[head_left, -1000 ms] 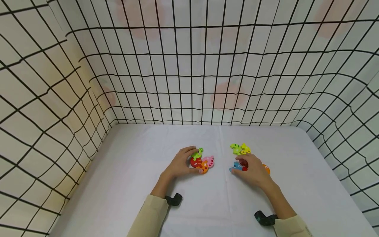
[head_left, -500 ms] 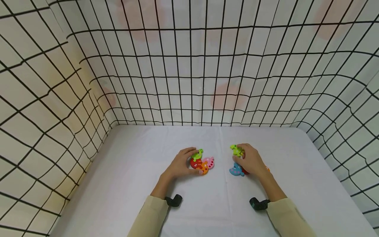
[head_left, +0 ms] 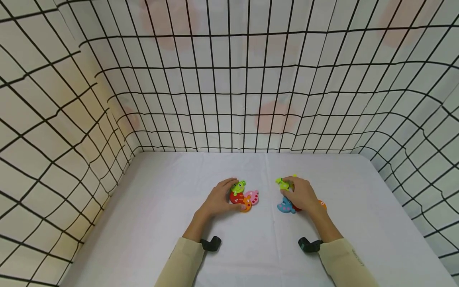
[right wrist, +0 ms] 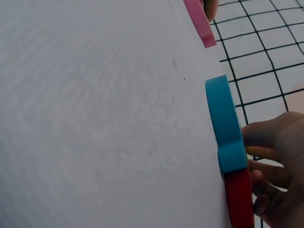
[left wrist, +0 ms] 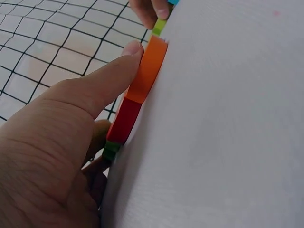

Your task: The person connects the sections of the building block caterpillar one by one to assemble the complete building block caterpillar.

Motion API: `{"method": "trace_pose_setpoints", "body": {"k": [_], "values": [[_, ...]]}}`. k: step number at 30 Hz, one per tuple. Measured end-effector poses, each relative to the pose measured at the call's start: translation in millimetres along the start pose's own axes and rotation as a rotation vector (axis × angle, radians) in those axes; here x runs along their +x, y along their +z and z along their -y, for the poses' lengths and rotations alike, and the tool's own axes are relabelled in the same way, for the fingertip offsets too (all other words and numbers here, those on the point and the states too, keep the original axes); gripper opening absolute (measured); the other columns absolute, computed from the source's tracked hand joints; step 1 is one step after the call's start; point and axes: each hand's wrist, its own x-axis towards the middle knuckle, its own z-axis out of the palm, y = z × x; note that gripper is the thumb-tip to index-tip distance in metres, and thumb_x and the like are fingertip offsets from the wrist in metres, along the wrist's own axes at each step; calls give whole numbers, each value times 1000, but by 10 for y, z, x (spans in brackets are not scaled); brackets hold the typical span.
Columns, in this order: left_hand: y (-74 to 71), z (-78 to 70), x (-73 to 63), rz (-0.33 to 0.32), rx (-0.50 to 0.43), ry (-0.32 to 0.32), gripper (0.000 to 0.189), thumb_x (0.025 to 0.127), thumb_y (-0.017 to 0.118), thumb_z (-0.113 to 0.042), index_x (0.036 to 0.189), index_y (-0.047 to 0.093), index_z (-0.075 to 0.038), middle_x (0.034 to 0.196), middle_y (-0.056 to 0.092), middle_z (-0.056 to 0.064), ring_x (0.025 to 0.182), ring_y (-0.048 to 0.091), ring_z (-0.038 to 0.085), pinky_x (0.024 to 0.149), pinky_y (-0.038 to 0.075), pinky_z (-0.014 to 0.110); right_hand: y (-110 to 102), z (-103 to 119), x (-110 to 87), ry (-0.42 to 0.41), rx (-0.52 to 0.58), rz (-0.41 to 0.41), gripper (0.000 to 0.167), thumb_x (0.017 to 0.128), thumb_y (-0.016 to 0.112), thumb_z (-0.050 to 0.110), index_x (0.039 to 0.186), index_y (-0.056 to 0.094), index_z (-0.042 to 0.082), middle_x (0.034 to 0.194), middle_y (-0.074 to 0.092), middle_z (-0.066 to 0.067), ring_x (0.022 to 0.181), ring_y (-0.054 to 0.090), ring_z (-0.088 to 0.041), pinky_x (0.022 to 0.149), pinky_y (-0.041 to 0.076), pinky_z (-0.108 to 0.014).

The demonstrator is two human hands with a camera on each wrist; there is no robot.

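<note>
Lime piece (head_left: 282, 183): shifting slightly left compared with half a second ago; it is now showing beyond the blue piece (head_left: 285, 206), at the right hand's fingertips.
Right hand (head_left: 304, 194): partly closing, its thumb and forefinger pinching the lime piece from the right; the other fingers are curling in.
Left hand (head_left: 219, 198): staying where it was, half curled, the thumb pressing the rim of the orange piece (head_left: 246, 202) and the fingers reaching round the green piece (head_left: 238, 187), holding the group from its left.
Joined group: red piece (head_left: 236, 198) sitting between green and orange, pink piece (head_left: 252, 197) touching the orange one on the right.
Under the right hand: dark red piece (right wrist: 239, 197) touching the blue one; yellow piece (head_left: 295, 175) mostly hiding behind the fingers; spotted orange piece (head_left: 322, 204) peeking out beside the wrist.
Surroundings: white cloth (head_left: 251, 247) lying beneath everything, black mesh (head_left: 231, 93) standing around it.
</note>
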Motion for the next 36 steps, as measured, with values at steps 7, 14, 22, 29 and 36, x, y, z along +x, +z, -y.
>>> {"method": "trace_pose_setpoints", "body": {"k": [7, 14, 22, 29, 36], "values": [[-12, 8, -22, 17, -47, -12, 89, 79, 85, -52, 154, 47, -23, 163, 41, -2, 153, 35, 26, 122, 33, 56, 3, 31, -34, -1, 58, 8, 48, 93, 76, 24, 135, 65, 3, 84, 57, -8, 78, 48, -21, 64, 37, -31], [-48, -8, -36, 37, -62, -9, 87, 78, 85, -50, 153, 49, -26, 162, 42, -4, 152, 36, 24, 122, 33, 55, 0, 178, -75, -35, 131, 19, 45, 94, 75, 23, 135, 66, 9, 104, 66, -10, 88, 54, -23, 70, 44, -31], [-49, -3, -20, 26, -67, -12, 86, 78, 86, -49, 153, 50, -26, 162, 42, -4, 152, 37, 25, 122, 34, 55, 66, 318, -74, -78, 182, 58, 42, 94, 75, 21, 134, 66, 12, 107, 69, -8, 84, 55, -19, 71, 48, -27], [-30, 2, -16, 3, -68, -40, 87, 78, 86, -51, 153, 50, -25, 161, 42, -1, 151, 39, 26, 121, 35, 56, 169, 450, -67, -104, 197, 92, 40, 93, 76, 18, 132, 67, 13, 103, 68, -6, 86, 56, -20, 76, 50, -30], [-10, 10, -9, -8, -61, -53, 89, 77, 86, -53, 153, 49, -24, 161, 42, 0, 151, 39, 25, 121, 36, 53, 266, 533, -62, -136, 202, 122, 39, 92, 77, 17, 130, 68, 13, 103, 69, -4, 84, 56, -18, 76, 51, -29]]}}
